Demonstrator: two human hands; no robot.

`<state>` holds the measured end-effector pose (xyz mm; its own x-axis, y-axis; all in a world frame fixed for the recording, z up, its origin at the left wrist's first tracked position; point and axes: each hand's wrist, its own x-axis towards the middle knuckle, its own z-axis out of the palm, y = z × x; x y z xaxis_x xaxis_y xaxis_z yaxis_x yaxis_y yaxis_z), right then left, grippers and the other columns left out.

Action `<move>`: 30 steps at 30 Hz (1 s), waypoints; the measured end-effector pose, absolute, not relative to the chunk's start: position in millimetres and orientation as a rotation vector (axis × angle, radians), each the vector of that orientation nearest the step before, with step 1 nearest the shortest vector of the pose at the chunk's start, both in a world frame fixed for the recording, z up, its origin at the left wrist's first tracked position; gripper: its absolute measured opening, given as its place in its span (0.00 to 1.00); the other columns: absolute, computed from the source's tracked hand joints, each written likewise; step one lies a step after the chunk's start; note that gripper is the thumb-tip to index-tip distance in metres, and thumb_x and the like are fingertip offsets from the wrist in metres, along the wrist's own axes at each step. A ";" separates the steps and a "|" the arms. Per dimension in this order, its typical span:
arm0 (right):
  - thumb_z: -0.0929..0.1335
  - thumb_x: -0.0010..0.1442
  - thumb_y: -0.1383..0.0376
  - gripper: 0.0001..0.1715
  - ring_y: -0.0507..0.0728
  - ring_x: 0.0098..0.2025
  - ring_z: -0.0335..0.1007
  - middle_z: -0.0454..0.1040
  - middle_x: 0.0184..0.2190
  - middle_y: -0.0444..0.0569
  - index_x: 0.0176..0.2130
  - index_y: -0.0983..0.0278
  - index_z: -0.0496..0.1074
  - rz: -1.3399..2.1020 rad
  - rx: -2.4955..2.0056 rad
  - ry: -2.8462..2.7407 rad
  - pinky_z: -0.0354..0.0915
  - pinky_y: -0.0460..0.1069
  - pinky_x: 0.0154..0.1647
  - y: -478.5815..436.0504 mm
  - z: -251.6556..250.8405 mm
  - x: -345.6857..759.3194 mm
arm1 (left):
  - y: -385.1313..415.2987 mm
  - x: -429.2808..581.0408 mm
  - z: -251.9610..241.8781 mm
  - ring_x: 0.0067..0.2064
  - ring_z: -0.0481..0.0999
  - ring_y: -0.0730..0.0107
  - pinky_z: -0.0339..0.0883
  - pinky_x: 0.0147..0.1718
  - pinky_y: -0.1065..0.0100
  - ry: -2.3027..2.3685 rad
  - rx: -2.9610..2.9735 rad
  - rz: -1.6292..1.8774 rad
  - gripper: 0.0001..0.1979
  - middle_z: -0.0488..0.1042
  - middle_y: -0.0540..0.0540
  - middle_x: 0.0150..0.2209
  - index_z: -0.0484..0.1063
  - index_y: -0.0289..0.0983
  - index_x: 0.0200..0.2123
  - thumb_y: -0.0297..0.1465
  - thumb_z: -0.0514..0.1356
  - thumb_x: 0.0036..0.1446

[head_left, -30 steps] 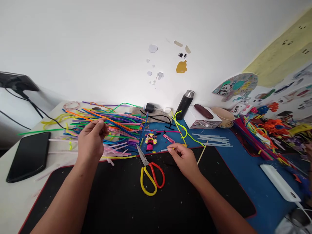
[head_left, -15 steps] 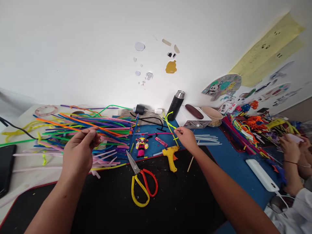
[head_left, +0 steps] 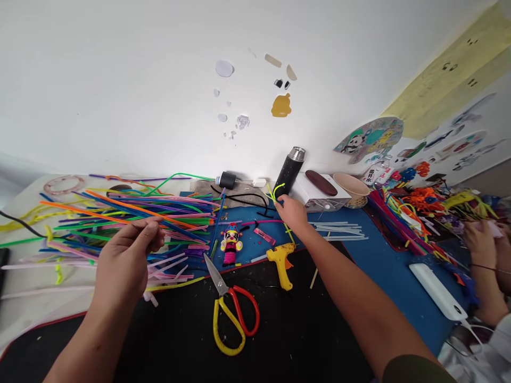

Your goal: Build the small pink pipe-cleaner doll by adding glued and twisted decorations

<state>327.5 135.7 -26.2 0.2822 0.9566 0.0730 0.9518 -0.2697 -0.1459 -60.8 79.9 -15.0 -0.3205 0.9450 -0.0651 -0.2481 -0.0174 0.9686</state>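
Observation:
My left hand (head_left: 130,255) is closed in a pinch above the pile of coloured pipe cleaners (head_left: 131,205); whatever its fingertips hold is too small or hidden to make out. With fingers pressed together, my right hand (head_left: 293,215) grips yellow-green pipe cleaners (head_left: 278,189) beside the black thermos flask (head_left: 289,173). A small pipe-cleaner figure (head_left: 230,244) in pink and blue lies between my hands. Large scissors (head_left: 229,300) with one yellow and one red handle rest on the black mat (head_left: 171,335). Below my right hand lies a yellow glue gun (head_left: 281,263).
White glue sticks (head_left: 339,230) lie right of my forearm. Behind them are a white box (head_left: 307,194) with a dark red case (head_left: 320,182), and a beige bowl (head_left: 353,187). A power bank (head_left: 438,291) lies at right, near another person's hands (head_left: 481,247).
My right hand has moved left and away from me, onto the yellow-green pipe cleaners near the flask. My left hand keeps its pinch almost in place. The view has shifted slightly.

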 end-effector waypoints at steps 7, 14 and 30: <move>0.68 0.70 0.62 0.12 0.65 0.42 0.78 0.84 0.40 0.56 0.47 0.61 0.81 0.032 -2.350 -1.785 0.65 0.52 0.42 147.1 -35.2 331.2 | 78.1 -54.8 -15.1 0.29 0.71 0.73 0.66 0.29 0.72 1.281 0.818 1.480 0.08 0.75 0.52 0.27 0.79 0.40 0.30 0.35 0.72 0.52; 0.64 0.71 0.58 0.18 0.61 0.38 0.78 0.84 0.38 0.52 0.47 0.62 0.81 0.097 -2.227 -1.730 0.63 0.49 0.35 129.7 -13.9 350.8 | 77.0 -52.7 -17.4 0.28 0.70 0.72 0.66 0.29 0.71 1.272 0.834 1.481 0.07 0.74 0.52 0.27 0.79 0.41 0.30 0.35 0.72 0.52; 0.71 0.66 0.63 0.15 0.64 0.42 0.79 0.85 0.39 0.56 0.51 0.61 0.82 0.031 -2.393 -1.849 0.63 0.50 0.40 101.6 -17.6 372.8 | 74.8 -51.0 -11.3 0.29 0.70 0.73 0.65 0.29 0.72 1.279 0.843 1.434 0.09 0.73 0.53 0.27 0.78 0.40 0.29 0.35 0.74 0.47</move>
